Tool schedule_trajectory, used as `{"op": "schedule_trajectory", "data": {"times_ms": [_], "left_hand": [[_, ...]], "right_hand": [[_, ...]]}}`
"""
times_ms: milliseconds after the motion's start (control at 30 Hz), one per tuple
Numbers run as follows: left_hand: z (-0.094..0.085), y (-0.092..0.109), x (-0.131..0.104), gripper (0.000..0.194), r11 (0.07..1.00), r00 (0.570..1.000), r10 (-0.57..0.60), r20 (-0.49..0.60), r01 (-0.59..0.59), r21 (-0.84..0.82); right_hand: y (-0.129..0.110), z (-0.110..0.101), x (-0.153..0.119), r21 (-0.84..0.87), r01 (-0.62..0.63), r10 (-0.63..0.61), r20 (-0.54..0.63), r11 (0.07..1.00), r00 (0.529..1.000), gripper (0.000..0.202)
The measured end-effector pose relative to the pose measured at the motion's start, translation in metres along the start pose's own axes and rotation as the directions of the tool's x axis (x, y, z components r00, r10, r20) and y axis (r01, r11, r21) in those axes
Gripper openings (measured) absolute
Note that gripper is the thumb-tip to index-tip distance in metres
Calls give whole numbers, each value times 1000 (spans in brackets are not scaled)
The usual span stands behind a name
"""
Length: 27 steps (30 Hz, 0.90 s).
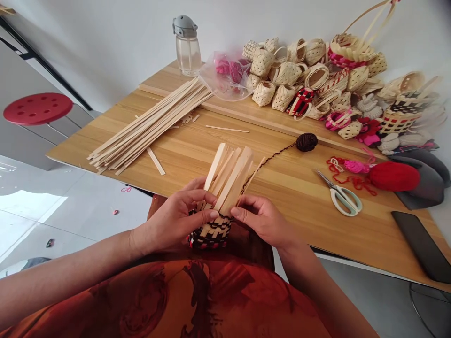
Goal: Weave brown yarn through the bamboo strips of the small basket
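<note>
A small half-woven basket (212, 231) rests at my lap by the table's front edge. Its lower part is patterned in dark, red and pale weave, and long pale wood strips (230, 176) stand up from it. My left hand (181, 215) grips the left side, thumb across the front and fingers among the strips. At the right side, my right hand (262, 219) is closed, thumb and forefinger pinching dark brown yarn (270, 157) against the weave. That yarn runs back across the table to a dark brown ball (306, 142). Some fingertips are hidden behind the strips.
Loose wood strips (155, 124) lie in a pile at left, near a water bottle (188, 51). Several small woven baskets (287, 75) crowd the back right. Scissors (343, 196), a red yarn ball (394, 176) and a phone (421, 244) lie to the right.
</note>
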<state>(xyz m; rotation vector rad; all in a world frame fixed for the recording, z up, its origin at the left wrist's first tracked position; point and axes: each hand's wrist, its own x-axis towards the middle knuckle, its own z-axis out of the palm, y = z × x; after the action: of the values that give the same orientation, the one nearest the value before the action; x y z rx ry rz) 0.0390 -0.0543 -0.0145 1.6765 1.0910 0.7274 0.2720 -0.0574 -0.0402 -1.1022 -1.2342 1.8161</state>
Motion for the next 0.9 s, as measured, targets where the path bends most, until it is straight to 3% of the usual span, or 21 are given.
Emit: {"op": "schedule_trajectory", "data": {"times_ms": [100, 167, 267, 367, 467, 600, 667, 800, 900], "left_hand": [[-3, 0, 0, 19, 994, 997, -66, 26, 68, -82], [-6, -1, 0, 23, 985, 992, -105, 69, 114, -133], [-7, -4, -1, 20, 974, 988, -111, 111, 130, -187], [-8, -7, -2, 19, 971, 988, -100, 114, 122, -206], [-10, -7, -3, 18, 969, 984, -102, 149, 132, -210], [-12, -8, -4, 20, 975, 984, -97, 151, 124, -186], [-11, -10, -4, 21, 978, 986, -95, 139, 118, -169], [-9, -10, -3, 22, 985, 986, -86, 141, 105, -135], [-8, -9, -1, 21, 991, 986, -74, 151, 90, -99]], "right_hand": [[1, -5, -8, -80, 25, -24, 11, 996, 1000, 32], [3, -6, -12, -261, 80, -97, -54, 962, 994, 29], [3, -4, -16, -569, 212, -319, -93, 794, 943, 10], [-2, -2, -20, -642, 325, -447, -30, 694, 894, 7], [-11, -5, -28, -573, 335, -402, 10, 748, 916, 3], [-30, -23, -40, -400, 208, -168, 133, 893, 977, 10], [-43, -36, -43, -431, 191, -122, 182, 882, 976, 11], [-79, -57, -41, -679, 303, -278, 150, 668, 949, 6], [-105, -61, -34, -807, 369, -457, 141, 460, 878, 6]]}}
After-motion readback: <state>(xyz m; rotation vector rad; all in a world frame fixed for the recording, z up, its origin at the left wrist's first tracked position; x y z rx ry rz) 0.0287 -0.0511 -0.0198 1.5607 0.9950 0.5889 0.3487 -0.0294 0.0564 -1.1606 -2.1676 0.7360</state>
